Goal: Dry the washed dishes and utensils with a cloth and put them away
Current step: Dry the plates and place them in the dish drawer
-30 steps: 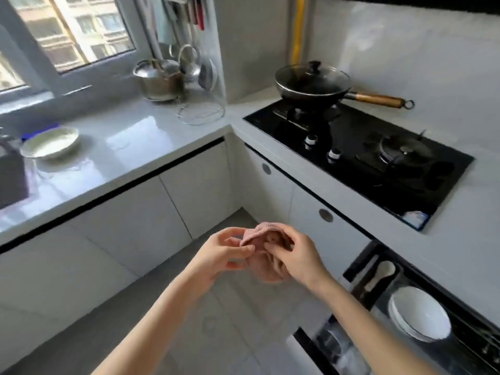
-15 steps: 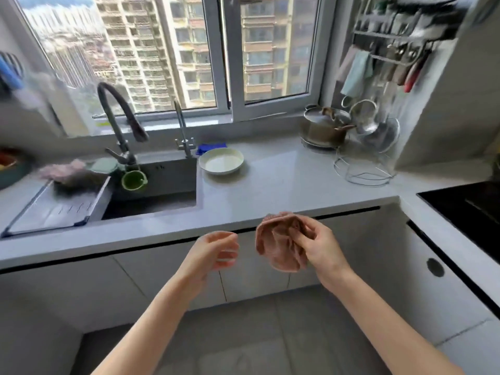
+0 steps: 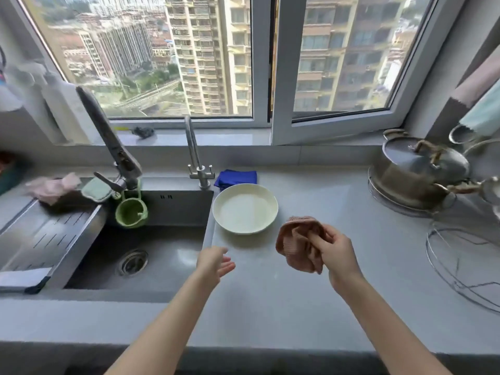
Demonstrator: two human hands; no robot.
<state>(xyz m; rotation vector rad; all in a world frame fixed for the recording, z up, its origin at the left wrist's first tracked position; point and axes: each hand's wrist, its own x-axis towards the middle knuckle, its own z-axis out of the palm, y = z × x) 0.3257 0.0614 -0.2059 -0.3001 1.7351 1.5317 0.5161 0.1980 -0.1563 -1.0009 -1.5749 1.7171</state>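
A shallow cream round ceramic dish (image 3: 245, 208) sits upright on the grey stone bench (image 3: 297, 299), just right of the steel sink (image 3: 151, 255), untouched. The right hand (image 3: 336, 250), fingers curled round a bunched pinkish-brown cloth (image 3: 296, 243), hovers beside its rim; the left hand (image 3: 215, 263), fingers loosely spread, holds nothing. Step judged: reaching for the next dish to dry; next, the left hand likely must lift it by the rim. No legible writing or brand

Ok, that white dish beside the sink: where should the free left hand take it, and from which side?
I'd take the dish by its near-left rim, left hand coming from the front, thumb over the lip. It sits upright with a raised edge. The tap and blue cloth crowd its far side; the right hand holds the pink cloth to its right.
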